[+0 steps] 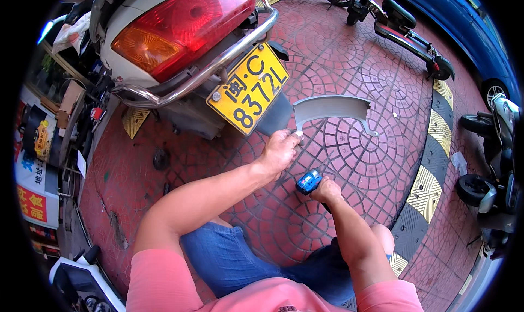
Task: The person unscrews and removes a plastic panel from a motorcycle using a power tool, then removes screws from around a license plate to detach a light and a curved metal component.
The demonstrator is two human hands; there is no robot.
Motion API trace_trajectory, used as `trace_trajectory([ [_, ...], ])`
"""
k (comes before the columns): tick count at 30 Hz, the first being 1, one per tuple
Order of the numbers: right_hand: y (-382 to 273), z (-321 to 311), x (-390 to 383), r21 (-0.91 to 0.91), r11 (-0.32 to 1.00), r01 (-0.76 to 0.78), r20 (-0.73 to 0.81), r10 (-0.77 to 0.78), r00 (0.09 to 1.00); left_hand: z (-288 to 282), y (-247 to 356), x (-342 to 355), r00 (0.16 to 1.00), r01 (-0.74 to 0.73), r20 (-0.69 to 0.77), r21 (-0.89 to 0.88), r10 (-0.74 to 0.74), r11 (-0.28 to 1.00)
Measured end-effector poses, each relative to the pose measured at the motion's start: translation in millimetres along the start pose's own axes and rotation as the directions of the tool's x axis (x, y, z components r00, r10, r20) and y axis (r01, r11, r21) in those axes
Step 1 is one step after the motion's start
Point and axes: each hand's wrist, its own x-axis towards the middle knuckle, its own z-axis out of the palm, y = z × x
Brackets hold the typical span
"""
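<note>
Outdoor pavement [349, 164]: red brick pavers in fan pattern, worn; yellow-black striped curb strip [431, 175] along right. Scooter rear [180, 33] above: white body, glossy red-orange tail light, chrome grab rail, yellow plate. Left hand [279, 151] closed on corner of grey curved plastic panel [330, 109], held just off ground beside plate. Right hand [326, 191] gripping blue power screwdriver [308, 181], just below the left hand. Other scooters parked around.

The ground is red brick paving [355, 164] laid in fan patterns, lit by bright daylight. A yellow-and-black striped kerb ramp [431, 164] curves along the right. A blue car [464, 17] and parked scooters [406, 31] stand beyond it.
</note>
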Motion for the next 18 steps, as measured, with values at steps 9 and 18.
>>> trace_trajectory([
  [9, -16, 75, 27, -0.129, 0.990, 0.055, -0.067, -0.064, 0.996, -38, 44, -77, 0.902, 0.137, 0.431, -0.369, 0.039, 0.919],
  [18, -26, -17, 49, 0.132, 0.985, -0.116, -0.004, 0.117, 0.993, -76, 49, -72, 0.811, 0.166, 0.572, -0.426, 0.123, 0.889],
])
